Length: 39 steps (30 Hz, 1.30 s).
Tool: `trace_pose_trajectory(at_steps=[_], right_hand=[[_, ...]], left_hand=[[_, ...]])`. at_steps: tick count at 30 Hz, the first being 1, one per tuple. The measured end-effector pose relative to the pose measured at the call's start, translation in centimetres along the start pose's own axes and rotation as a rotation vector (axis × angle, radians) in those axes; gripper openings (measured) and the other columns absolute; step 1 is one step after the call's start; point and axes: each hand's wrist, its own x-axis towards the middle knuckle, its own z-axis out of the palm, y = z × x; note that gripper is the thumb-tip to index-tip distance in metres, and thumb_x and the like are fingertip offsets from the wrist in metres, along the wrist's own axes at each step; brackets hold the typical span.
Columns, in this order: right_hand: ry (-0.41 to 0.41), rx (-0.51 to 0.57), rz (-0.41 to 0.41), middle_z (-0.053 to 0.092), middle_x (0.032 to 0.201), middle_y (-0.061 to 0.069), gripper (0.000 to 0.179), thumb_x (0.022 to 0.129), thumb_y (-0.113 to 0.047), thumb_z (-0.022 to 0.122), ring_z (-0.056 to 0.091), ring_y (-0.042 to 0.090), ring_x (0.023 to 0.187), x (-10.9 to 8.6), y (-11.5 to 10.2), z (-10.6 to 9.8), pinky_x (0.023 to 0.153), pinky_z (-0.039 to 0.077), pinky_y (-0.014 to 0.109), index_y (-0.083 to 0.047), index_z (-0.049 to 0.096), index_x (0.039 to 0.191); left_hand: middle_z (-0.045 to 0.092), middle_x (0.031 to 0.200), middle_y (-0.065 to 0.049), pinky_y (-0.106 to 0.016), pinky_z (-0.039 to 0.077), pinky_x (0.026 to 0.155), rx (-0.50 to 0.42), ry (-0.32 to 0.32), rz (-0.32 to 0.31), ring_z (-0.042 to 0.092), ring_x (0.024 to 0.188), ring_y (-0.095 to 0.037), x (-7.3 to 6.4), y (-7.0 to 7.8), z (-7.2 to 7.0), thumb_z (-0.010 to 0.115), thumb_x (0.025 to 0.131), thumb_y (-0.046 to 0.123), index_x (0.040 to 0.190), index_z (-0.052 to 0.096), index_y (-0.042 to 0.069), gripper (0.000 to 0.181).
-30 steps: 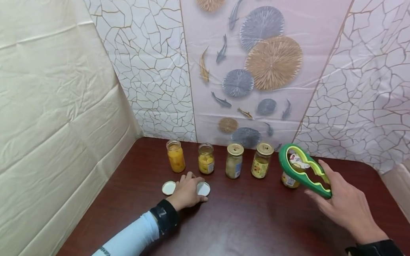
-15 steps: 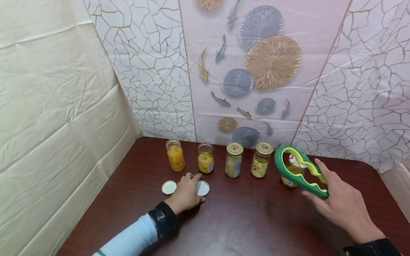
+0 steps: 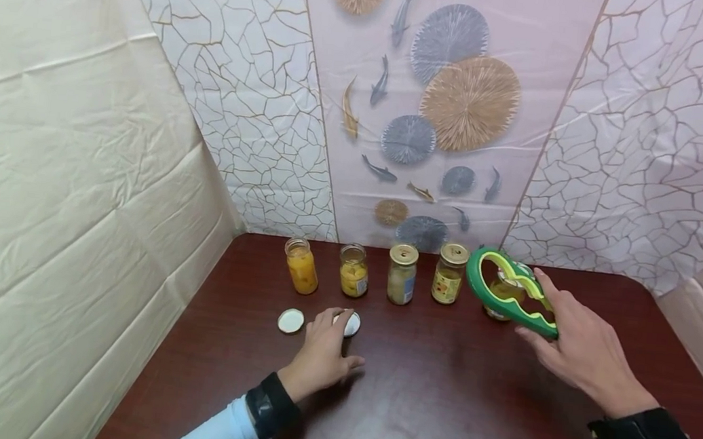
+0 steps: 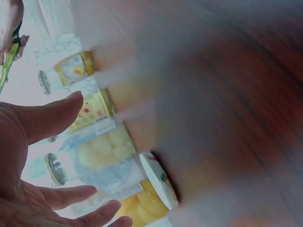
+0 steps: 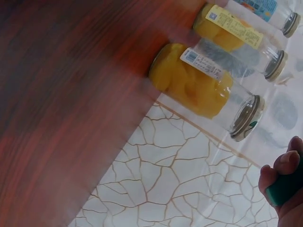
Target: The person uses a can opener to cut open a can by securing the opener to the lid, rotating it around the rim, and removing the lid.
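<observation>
My left hand reaches over the table, fingers loosely bent above a white-lined lid. In the left wrist view the thumb stands well apart from the fingers, with nothing between them; the lid is beyond the fingertips. A second upturned lid lies to the left. My right hand grips a green jar opener by its end. The opener's wavy, lime-lined loop is held up, overlapping the rightmost jar in the head view. That jar holds yellow fruit and is lidded.
Along the table's back edge stand two lidless jars, one of orange fruit and one of yellow fruit. Right of them are two gold-lidded jars, one pale, one yellow-labelled. A patterned cloth wall rises behind.
My left hand has drawn back slightly from the lid, its thumb swinging away and uncovering table between the two lids. My right hand has shifted the jar opener a little left.
</observation>
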Motion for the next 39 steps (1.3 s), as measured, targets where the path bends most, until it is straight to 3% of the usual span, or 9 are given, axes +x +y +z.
trace_pose_trajectory(at_steps=[7, 11, 15, 19, 25, 30, 34, 39], right_hand=[[0.007, -0.023, -0.015, 0.063, 0.096, 0.009, 0.115, 0.076, -0.039, 0.095, 0.051, 0.016, 0.078, 0.2, -0.3, 0.0, 0.058, 0.041, 0.030, -0.020, 0.030, 0.170], [-0.006, -0.019, 0.000, 0.063, 0.096, 0.010, 0.113, 0.078, -0.041, 0.093, 0.051, 0.017, 0.077, -0.1, -0.6, -0.1, 0.058, 0.040, 0.031, -0.018, 0.031, 0.170], [0.007, -0.015, -0.021, 0.061, 0.092, 0.008, 0.113, 0.077, -0.042, 0.093, 0.047, 0.014, 0.075, -0.4, -1.5, -0.3, 0.057, 0.037, 0.029, -0.017, 0.032, 0.169], [0.051, -0.011, -0.067, 0.059, 0.090, 0.005, 0.115, 0.074, -0.041, 0.095, 0.044, 0.012, 0.073, -0.5, -2.4, -0.6, 0.058, 0.036, 0.028, -0.018, 0.033, 0.169], [0.079, -0.018, -0.099, 0.057, 0.089, 0.003, 0.109, 0.076, -0.047, 0.092, 0.041, 0.011, 0.072, -0.7, -3.0, -0.7, 0.058, 0.034, 0.027, -0.015, 0.039, 0.166], [0.075, -0.019, -0.097, 0.056, 0.088, 0.002, 0.110, 0.074, -0.045, 0.093, 0.041, 0.011, 0.072, -0.8, -3.1, -0.5, 0.058, 0.034, 0.026, -0.015, 0.039, 0.165], [0.082, -0.008, -0.095, 0.056, 0.088, 0.002, 0.109, 0.076, -0.044, 0.093, 0.041, 0.011, 0.071, -0.8, -3.0, -0.5, 0.057, 0.035, 0.027, -0.015, 0.039, 0.166], [0.082, -0.002, -0.083, 0.057, 0.089, 0.003, 0.109, 0.076, -0.041, 0.093, 0.043, 0.010, 0.072, -1.0, -3.1, -0.3, 0.058, 0.037, 0.028, -0.015, 0.038, 0.167]], left_hand=[[0.047, 0.160, -0.020, -0.063, 0.035, 0.123, -0.077, -0.045, 0.017, 0.043, 0.150, -0.041, 0.6, 1.6, 0.2, 0.084, 0.094, 0.035, 0.161, 0.042, 0.004, 0.085], [0.036, 0.169, -0.022, -0.064, 0.037, 0.124, -0.135, -0.067, 0.011, 0.042, 0.154, -0.043, 1.5, 2.7, 0.8, 0.078, 0.099, 0.041, 0.170, 0.021, 0.008, 0.098], [0.015, 0.179, -0.022, -0.059, 0.035, 0.128, -0.226, -0.130, -0.031, 0.029, 0.163, -0.042, 3.1, 4.0, 1.7, 0.072, 0.102, 0.046, 0.173, -0.001, 0.011, 0.107], [0.001, 0.181, -0.020, -0.055, 0.025, 0.134, -0.347, -0.163, -0.102, 0.011, 0.168, -0.035, 5.8, 5.1, 2.8, 0.066, 0.105, 0.048, 0.172, -0.009, 0.010, 0.108], [0.005, 0.180, -0.021, -0.055, 0.030, 0.132, -0.545, -0.035, -0.251, 0.017, 0.167, -0.036, 10.3, 6.2, 4.7, 0.071, 0.103, 0.044, 0.172, -0.012, 0.017, 0.111], [0.016, 0.179, -0.020, -0.055, 0.028, 0.132, -0.666, 0.105, -0.332, 0.020, 0.167, -0.037, 12.9, 6.8, 5.7, 0.078, 0.100, 0.032, 0.174, -0.002, 0.019, 0.110], [0.039, 0.171, -0.016, -0.054, 0.039, 0.127, -0.722, 0.215, -0.331, 0.040, 0.158, -0.034, 14.2, 6.9, 6.4, 0.081, 0.097, 0.023, 0.171, 0.019, 0.020, 0.097], [0.059, 0.151, -0.009, -0.052, 0.048, 0.118, -0.726, 0.260, -0.322, 0.057, 0.143, -0.030, 14.8, 6.7, 6.8, 0.081, 0.098, 0.024, 0.154, 0.044, 0.019, 0.067]])
